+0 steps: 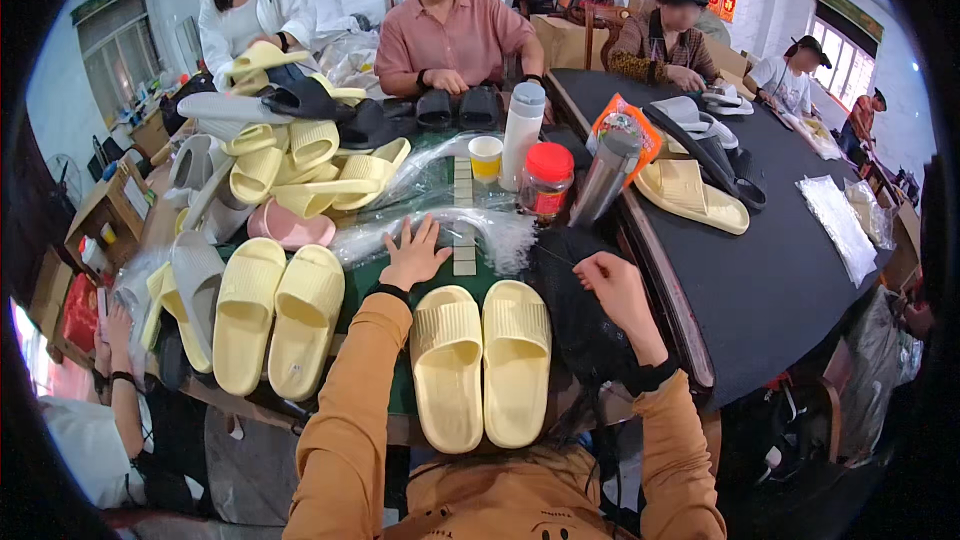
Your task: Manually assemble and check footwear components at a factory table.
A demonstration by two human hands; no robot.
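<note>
While a pair of pale yellow slippers (pixel 480 360) lies side by side, soles down, at the near edge of the table (pixel 400 390), neither one sits in a bag yet, so the packing of this pair looks barely begun. Just beyond the toes lie clear plastic bags (pixel 440 230), flat and seemingly empty. The left hand (pixel 413 253) rests on them with fingers spread, palm down, gripping nothing. The right hand (pixel 612 285) hovers over a dark bundle (pixel 575 310) to the right of the slippers, fingers curled as if pinching something thin; what it pinches cannot be made out. Both forearms, in orange sleeves, come up from the lower edge, the left nearly straight, the right bent inward at the wrist. To the left another yellow pair (pixel 275 315) waits unbagged, with a loose heap of yellow, pink and grey slippers (pixel 280 170) behind it. A small cup (pixel 486 156), a white bottle (pixel 523 135) and a red-lidded jar (pixel 547 180) stand further back.
</note>
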